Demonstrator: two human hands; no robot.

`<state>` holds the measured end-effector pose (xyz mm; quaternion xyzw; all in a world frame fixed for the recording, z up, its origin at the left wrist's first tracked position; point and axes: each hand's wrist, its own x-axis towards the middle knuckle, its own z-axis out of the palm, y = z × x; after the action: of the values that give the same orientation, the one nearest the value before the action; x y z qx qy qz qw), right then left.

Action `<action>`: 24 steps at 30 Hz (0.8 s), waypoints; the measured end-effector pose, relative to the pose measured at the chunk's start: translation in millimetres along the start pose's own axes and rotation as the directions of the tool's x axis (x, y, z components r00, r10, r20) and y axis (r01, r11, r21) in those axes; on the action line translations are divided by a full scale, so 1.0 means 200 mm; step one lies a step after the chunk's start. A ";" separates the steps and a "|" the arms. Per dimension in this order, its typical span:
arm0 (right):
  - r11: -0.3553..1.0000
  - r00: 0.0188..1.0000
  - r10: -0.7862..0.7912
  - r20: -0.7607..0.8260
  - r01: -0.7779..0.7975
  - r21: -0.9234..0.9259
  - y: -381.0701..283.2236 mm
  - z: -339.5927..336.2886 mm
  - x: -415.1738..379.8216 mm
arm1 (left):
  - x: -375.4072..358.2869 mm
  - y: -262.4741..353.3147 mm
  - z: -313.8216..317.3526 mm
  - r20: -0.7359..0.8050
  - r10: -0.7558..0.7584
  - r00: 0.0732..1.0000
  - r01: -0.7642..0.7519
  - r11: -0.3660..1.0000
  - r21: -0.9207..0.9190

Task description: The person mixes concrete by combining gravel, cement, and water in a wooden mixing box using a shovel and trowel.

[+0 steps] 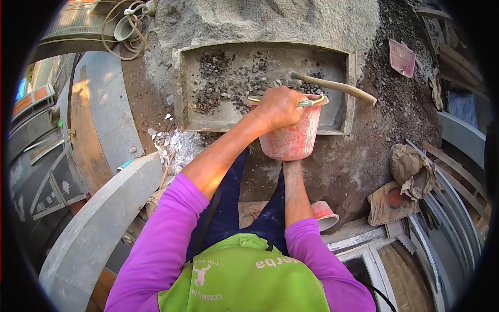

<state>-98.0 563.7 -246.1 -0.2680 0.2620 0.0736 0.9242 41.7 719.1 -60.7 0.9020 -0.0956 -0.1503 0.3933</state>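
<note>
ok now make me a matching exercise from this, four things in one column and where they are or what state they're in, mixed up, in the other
Things
1. Large red-and-white bucket
2. Wooden handle
3. Pink scoop-like item
4. Brown paper

Places or states
A. On the dark ground beyond the tray's right side
B. Crumpled, at the right
C. Its grip in the person's left hand
D. Slanting out over the right rim of the tray

Right pairs: 1-C, 2-D, 3-A, 4-B
</note>
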 end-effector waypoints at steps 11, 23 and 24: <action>0.993 0.994 -0.013 0.107 0.000 0.115 -0.13 0.16 0.22 | 0.27 -0.03 -0.04 -0.168 0.145 0.975 -0.132 0.988 0.085; 0.999 0.997 0.025 0.072 -0.026 0.021 -0.03 0.09 0.27 | 0.10 -0.21 -0.18 -0.257 0.042 0.965 -0.033 0.999 0.039; 1.000 0.998 0.029 0.053 -0.029 -0.013 -0.01 0.13 0.27 | 0.11 -0.22 -0.23 -0.261 0.047 0.964 -0.032 0.998 0.059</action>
<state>-39.8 575.7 -253.7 -0.2677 0.2407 0.0958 0.9280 80.2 773.5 -67.2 0.9221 -0.0646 -0.0191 0.3810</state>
